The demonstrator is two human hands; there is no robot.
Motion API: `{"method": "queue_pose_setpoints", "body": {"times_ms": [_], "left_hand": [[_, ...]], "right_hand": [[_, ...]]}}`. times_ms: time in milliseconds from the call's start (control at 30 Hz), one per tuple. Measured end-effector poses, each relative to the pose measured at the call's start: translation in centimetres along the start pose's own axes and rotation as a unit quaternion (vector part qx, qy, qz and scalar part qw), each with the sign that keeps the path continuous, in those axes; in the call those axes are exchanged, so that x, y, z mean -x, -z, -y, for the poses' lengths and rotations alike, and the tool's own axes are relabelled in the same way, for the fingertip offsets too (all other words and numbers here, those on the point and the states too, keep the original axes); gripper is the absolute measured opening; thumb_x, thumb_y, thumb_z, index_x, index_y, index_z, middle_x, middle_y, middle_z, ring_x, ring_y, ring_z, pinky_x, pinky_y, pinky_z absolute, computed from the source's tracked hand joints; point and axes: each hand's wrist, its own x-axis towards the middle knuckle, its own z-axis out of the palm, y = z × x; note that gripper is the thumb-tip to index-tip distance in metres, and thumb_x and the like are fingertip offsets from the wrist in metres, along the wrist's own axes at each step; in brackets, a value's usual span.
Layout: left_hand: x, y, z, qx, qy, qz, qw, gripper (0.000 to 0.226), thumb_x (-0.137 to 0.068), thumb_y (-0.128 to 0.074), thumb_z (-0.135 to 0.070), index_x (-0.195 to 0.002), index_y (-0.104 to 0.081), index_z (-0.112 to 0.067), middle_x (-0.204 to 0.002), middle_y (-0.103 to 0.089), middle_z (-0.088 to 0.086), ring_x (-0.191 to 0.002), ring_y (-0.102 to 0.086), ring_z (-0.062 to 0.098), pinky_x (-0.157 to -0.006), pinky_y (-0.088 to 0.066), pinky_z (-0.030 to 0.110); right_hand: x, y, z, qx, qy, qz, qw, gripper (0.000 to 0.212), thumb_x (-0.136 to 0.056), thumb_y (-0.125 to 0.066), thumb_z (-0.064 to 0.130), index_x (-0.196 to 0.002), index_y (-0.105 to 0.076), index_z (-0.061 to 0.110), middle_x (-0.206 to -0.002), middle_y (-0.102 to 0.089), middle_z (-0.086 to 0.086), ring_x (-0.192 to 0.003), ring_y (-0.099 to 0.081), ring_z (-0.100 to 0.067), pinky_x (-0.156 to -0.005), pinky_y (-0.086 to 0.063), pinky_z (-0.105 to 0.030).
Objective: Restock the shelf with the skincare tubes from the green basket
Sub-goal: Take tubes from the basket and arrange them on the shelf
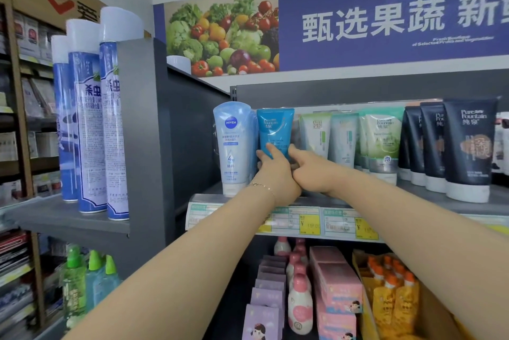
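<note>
A teal-blue skincare tube stands cap-down on the grey shelf, between a pale blue Nivea tube and a row of white-green tubes. My left hand grips the teal tube's lower part from the left, thumb across its front. My right hand holds the same tube's base from the right; its fingers are hidden behind the tube. The green basket is out of view.
Green-white tubes and dark navy tubes fill the shelf to the right. Tall blue spray cans stand on the left shelf unit. Price tags line the shelf edge. Pink bottles, boxes and orange pouches sit on the shelf below.
</note>
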Motion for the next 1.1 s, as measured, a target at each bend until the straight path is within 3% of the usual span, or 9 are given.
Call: {"method": "queue_pose_setpoints", "body": {"times_ms": [133,300,400,500,633,800,933,1033,1100], "left_hand": [[0.0,-0.1,-0.1,-0.026,-0.002,-0.002,1.000,0.092,-0.099,-0.047,-0.026,-0.141,0.026,0.011,-0.152,0.014,0.038,-0.145,-0.010,0.045,-0.119,-0.015,0.045],[0.1,-0.5,0.3,0.039,-0.009,-0.049,0.998,0.096,-0.091,-0.056,-0.019,-0.149,0.019,0.000,-0.156,0.016,0.027,-0.146,-0.003,0.042,-0.120,-0.012,0.044],[0.6,-0.6,0.6,0.012,-0.058,-0.129,0.990,0.083,-0.088,-0.060,-0.023,-0.149,-0.008,-0.005,-0.154,-0.009,0.019,-0.136,-0.021,0.041,-0.112,-0.029,0.044],[1.2,-0.2,0.3,-0.114,-0.110,-0.184,0.970,0.046,-0.090,-0.056,-0.026,-0.128,-0.036,-0.009,-0.134,-0.033,0.012,-0.119,-0.034,0.032,-0.091,-0.042,0.040],[1.1,1.1,-1.9,-0.181,-0.187,-0.147,0.954,0.022,-0.091,-0.053,-0.022,-0.108,-0.044,-0.012,-0.113,-0.047,0.008,-0.105,-0.047,0.028,-0.081,-0.044,0.038],[-1.5,0.9,-4.6,-0.055,-0.119,-0.034,0.991,0.030,-0.092,-0.056,-0.013,-0.115,-0.037,-0.007,-0.109,-0.056,0.016,-0.087,-0.055,0.027,-0.064,-0.044,0.031],[-3.7,-0.6,-5.3,0.020,-0.049,-0.015,0.999,0.079,-0.090,-0.062,-0.015,-0.149,-0.011,-0.003,-0.132,-0.052,0.020,-0.114,-0.056,0.033,-0.090,-0.045,0.037],[-4.7,-1.4,-5.4,-0.022,-0.023,0.015,0.999,0.079,-0.097,-0.052,-0.023,-0.152,0.002,-0.005,-0.151,-0.033,0.018,-0.137,-0.037,0.033,-0.113,-0.027,0.042],[-5.0,-1.7,-5.3,0.019,-0.010,0.037,0.999,0.088,-0.096,-0.054,-0.022,-0.150,0.013,-0.001,-0.155,-0.026,0.017,-0.140,-0.033,0.031,-0.117,-0.023,0.041]], "right_hand": [[0.0,0.2,-0.2,0.000,0.010,0.010,1.000,0.079,-0.091,-0.048,0.006,-0.156,-0.006,0.019,-0.128,-0.056,-0.009,-0.114,-0.056,-0.023,-0.101,-0.048,-0.042],[1.7,0.5,0.1,0.005,0.033,-0.029,0.999,0.050,-0.090,-0.055,0.012,-0.138,-0.041,0.013,-0.125,-0.060,-0.009,-0.114,-0.058,-0.024,-0.100,-0.048,-0.040],[3.5,1.7,-0.1,0.110,0.055,-0.069,0.990,0.039,-0.096,-0.056,0.019,-0.134,-0.051,0.014,-0.129,-0.058,-0.005,-0.116,-0.055,-0.021,-0.093,-0.042,-0.028],[4.9,3.4,-0.8,0.241,0.048,-0.060,0.967,0.027,-0.097,-0.052,0.028,-0.121,-0.062,0.018,-0.121,-0.062,-0.005,-0.107,-0.058,-0.022,-0.089,-0.048,-0.034],[6.0,5.8,-2.0,0.314,0.011,-0.062,0.947,0.025,-0.096,-0.048,0.029,-0.114,-0.062,0.018,-0.114,-0.064,-0.002,-0.100,-0.060,-0.023,-0.086,-0.052,-0.040],[4.4,6.7,-4.1,0.271,-0.055,-0.045,0.960,0.034,-0.096,-0.046,0.013,-0.128,-0.049,0.003,-0.131,-0.055,-0.016,-0.117,-0.054,-0.033,-0.098,-0.045,-0.043],[2.4,6.6,-5.0,0.104,-0.091,-0.046,0.989,0.026,-0.094,-0.042,0.004,-0.119,-0.050,0.002,-0.121,-0.056,-0.018,-0.101,-0.056,-0.028,-0.081,-0.046,-0.035],[1.4,6.3,-5.4,-0.013,-0.110,-0.053,0.992,0.012,-0.089,-0.040,-0.001,-0.092,-0.048,0.008,-0.091,-0.051,-0.015,-0.077,-0.043,-0.022,-0.066,-0.037,-0.035],[0.6,5.9,-6.0,-0.069,-0.107,-0.048,0.991,0.020,-0.085,-0.040,-0.003,-0.101,-0.050,0.003,-0.101,-0.055,-0.022,-0.082,-0.043,-0.025,-0.069,-0.036,-0.036]]}}
